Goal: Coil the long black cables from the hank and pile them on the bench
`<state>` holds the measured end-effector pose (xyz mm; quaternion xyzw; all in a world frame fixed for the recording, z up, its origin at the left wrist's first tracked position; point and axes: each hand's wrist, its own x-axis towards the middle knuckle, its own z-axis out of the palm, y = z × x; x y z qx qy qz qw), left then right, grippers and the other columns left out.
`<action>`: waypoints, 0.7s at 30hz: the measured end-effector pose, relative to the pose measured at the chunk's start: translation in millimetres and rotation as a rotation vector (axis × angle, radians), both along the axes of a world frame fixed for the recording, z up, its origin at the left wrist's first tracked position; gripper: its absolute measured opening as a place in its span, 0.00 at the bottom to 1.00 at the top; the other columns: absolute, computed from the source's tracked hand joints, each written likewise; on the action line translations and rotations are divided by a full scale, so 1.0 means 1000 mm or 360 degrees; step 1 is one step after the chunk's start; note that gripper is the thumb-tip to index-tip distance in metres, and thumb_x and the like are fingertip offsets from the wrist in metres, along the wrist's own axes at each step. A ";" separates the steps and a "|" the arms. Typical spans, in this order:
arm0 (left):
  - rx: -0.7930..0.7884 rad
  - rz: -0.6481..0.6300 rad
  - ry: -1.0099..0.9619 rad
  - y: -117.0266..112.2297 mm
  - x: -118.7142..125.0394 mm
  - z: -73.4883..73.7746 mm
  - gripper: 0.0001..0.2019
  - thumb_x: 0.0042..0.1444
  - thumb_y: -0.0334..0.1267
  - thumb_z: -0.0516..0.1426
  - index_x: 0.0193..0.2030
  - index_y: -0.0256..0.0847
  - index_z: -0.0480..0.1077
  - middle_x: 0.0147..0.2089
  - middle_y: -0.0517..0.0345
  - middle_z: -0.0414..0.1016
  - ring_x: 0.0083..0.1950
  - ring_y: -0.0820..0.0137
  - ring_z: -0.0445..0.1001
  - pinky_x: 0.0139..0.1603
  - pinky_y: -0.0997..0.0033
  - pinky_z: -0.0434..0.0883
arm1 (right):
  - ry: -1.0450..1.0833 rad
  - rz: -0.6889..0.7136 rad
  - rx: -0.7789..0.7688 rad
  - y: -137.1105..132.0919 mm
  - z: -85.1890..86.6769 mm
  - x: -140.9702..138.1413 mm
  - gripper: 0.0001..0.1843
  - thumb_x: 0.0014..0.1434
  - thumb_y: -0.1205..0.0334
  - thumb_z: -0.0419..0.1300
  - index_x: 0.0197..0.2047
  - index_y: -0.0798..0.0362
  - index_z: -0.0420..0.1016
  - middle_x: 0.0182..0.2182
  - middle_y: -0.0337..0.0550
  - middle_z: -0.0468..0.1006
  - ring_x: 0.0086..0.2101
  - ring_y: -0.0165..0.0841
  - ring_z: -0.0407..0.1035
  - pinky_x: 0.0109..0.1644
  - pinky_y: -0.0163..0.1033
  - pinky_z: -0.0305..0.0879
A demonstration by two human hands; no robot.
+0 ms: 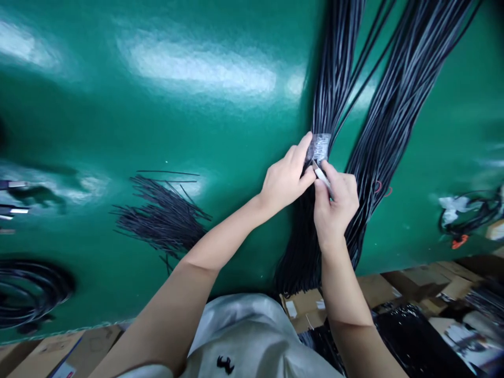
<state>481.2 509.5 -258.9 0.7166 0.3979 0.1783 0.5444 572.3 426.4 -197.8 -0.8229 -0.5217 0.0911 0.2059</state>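
Note:
A thick bundle of black cables (331, 84) runs down the green table, bound by a band of clear tape (321, 147). My left hand (286, 176) is closed on this bundle at the tape, its index finger along the tape's left edge and its thumb just below. In my right hand (336, 202) a small knife (322, 176) with a pale, pointed end is pinched between thumb and fingers. The knife's tip touches or nearly touches the tape's lower edge. A second bundle of black cables (397, 113) lies close on the right.
Short cut black wires (161, 215) lie in a heap left of my arms. A coiled black cable (31, 294) is at the far left. Cables with an orange piece (460, 241) rest near the right edge. Cardboard boxes (417, 281) stand below the table's front edge.

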 end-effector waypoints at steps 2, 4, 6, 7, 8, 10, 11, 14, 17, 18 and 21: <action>-0.0029 -0.0026 -0.0017 0.001 -0.001 -0.001 0.30 0.66 0.37 0.48 0.73 0.43 0.45 0.59 0.47 0.69 0.58 0.58 0.72 0.56 0.61 0.72 | -0.0067 0.0022 -0.0023 0.000 -0.002 0.000 0.19 0.69 0.58 0.51 0.57 0.53 0.75 0.44 0.49 0.79 0.43 0.34 0.73 0.50 0.41 0.70; -0.0062 -0.0039 -0.0070 0.003 -0.001 -0.003 0.29 0.66 0.36 0.48 0.73 0.46 0.45 0.58 0.49 0.70 0.56 0.60 0.74 0.54 0.61 0.73 | -0.0127 0.0036 -0.0042 -0.001 -0.004 -0.002 0.20 0.70 0.59 0.49 0.57 0.55 0.75 0.45 0.50 0.80 0.44 0.34 0.74 0.50 0.40 0.70; -0.0107 -0.0028 -0.0124 0.004 -0.001 -0.006 0.30 0.65 0.35 0.49 0.72 0.47 0.45 0.57 0.50 0.71 0.53 0.61 0.76 0.52 0.60 0.74 | -0.0208 0.0013 -0.0059 -0.002 -0.005 -0.005 0.21 0.70 0.59 0.49 0.57 0.57 0.75 0.46 0.52 0.80 0.44 0.34 0.75 0.50 0.39 0.70; -0.0134 -0.0023 -0.0145 0.005 -0.001 -0.006 0.30 0.64 0.35 0.49 0.72 0.48 0.45 0.56 0.51 0.72 0.51 0.61 0.77 0.52 0.60 0.74 | -0.0252 -0.0005 -0.0071 -0.003 -0.006 -0.006 0.21 0.70 0.59 0.49 0.57 0.57 0.75 0.46 0.52 0.80 0.44 0.34 0.75 0.50 0.38 0.70; -0.0163 -0.0022 -0.0162 0.005 0.000 -0.007 0.31 0.64 0.35 0.50 0.72 0.48 0.45 0.55 0.51 0.72 0.50 0.61 0.77 0.51 0.59 0.75 | -0.0294 -0.0021 -0.0086 -0.003 -0.006 -0.007 0.21 0.70 0.59 0.48 0.57 0.57 0.76 0.46 0.52 0.80 0.43 0.34 0.75 0.50 0.38 0.70; -0.0223 -0.0028 -0.0187 0.005 0.000 -0.007 0.32 0.64 0.34 0.51 0.72 0.47 0.44 0.51 0.52 0.74 0.47 0.62 0.78 0.49 0.60 0.75 | -0.0352 -0.0033 -0.0120 -0.002 -0.006 -0.008 0.21 0.70 0.58 0.48 0.57 0.57 0.76 0.45 0.52 0.81 0.43 0.34 0.75 0.49 0.38 0.70; -0.0250 -0.0032 -0.0204 0.005 0.000 -0.006 0.32 0.63 0.34 0.52 0.72 0.47 0.44 0.49 0.53 0.74 0.45 0.63 0.78 0.47 0.61 0.75 | -0.0367 -0.0029 -0.0128 0.000 -0.005 -0.008 0.21 0.70 0.58 0.48 0.57 0.57 0.76 0.44 0.52 0.81 0.43 0.34 0.75 0.49 0.37 0.70; -0.0315 -0.0027 -0.0284 0.004 0.000 -0.006 0.33 0.62 0.33 0.53 0.71 0.47 0.45 0.43 0.56 0.75 0.41 0.66 0.78 0.44 0.64 0.75 | -0.0407 -0.0012 -0.0120 0.005 -0.006 -0.007 0.21 0.71 0.59 0.47 0.56 0.57 0.76 0.44 0.51 0.81 0.43 0.34 0.75 0.49 0.36 0.70; -0.0354 -0.0006 -0.0343 0.002 0.001 -0.007 0.34 0.62 0.33 0.54 0.71 0.47 0.44 0.39 0.58 0.74 0.39 0.68 0.77 0.43 0.65 0.76 | -0.0485 -0.0017 -0.0087 0.007 -0.009 -0.006 0.21 0.71 0.58 0.47 0.56 0.57 0.76 0.43 0.51 0.81 0.42 0.33 0.75 0.47 0.35 0.70; -0.0362 0.0001 -0.0355 0.002 0.002 -0.007 0.34 0.62 0.33 0.54 0.72 0.47 0.44 0.39 0.59 0.74 0.39 0.67 0.77 0.43 0.64 0.76 | -0.0510 -0.0020 -0.0073 0.006 -0.010 -0.006 0.21 0.71 0.58 0.47 0.56 0.57 0.76 0.43 0.51 0.81 0.41 0.32 0.75 0.47 0.35 0.70; -0.0375 -0.0004 -0.0379 0.001 0.002 -0.007 0.34 0.62 0.34 0.54 0.72 0.48 0.44 0.38 0.60 0.73 0.39 0.67 0.78 0.43 0.63 0.76 | -0.0549 -0.0034 -0.0012 0.005 -0.016 -0.006 0.20 0.71 0.58 0.48 0.55 0.56 0.76 0.40 0.50 0.81 0.37 0.31 0.74 0.44 0.34 0.70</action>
